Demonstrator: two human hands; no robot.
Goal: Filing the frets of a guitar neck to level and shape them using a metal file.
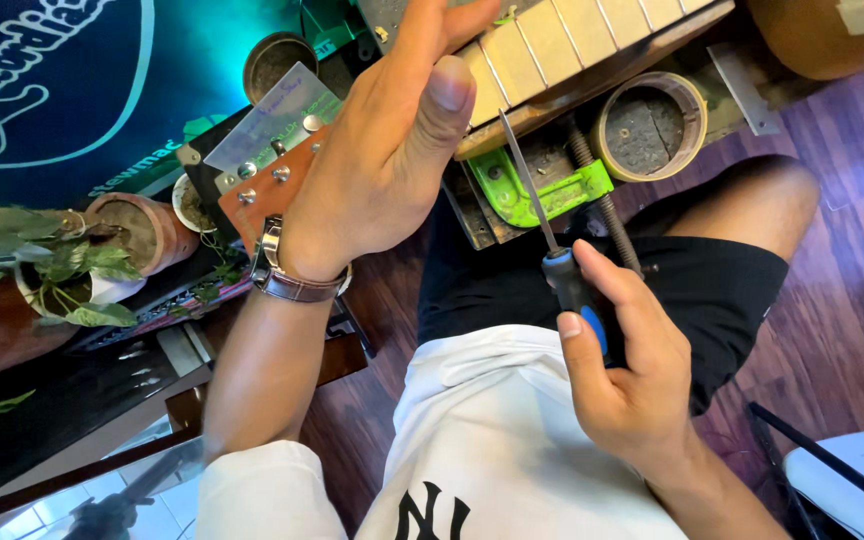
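Right hand (632,375), grip closed around screwdriver (562,265); left hand (392,150) wrapped on guitar neck (572,45); leafy plant in clay pot (147,230).

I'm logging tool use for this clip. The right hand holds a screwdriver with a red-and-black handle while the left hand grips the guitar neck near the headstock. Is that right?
Not quite: the head view shows the screwdriver in the right hand has a blue-and-black handle, not red-and-black. The left hand does grip the guitar neck near the headstock.

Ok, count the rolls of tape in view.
2. One tape roll lies right of the green clamp; another tape roll sits above the guitar headstock. More may be hidden behind the left hand.
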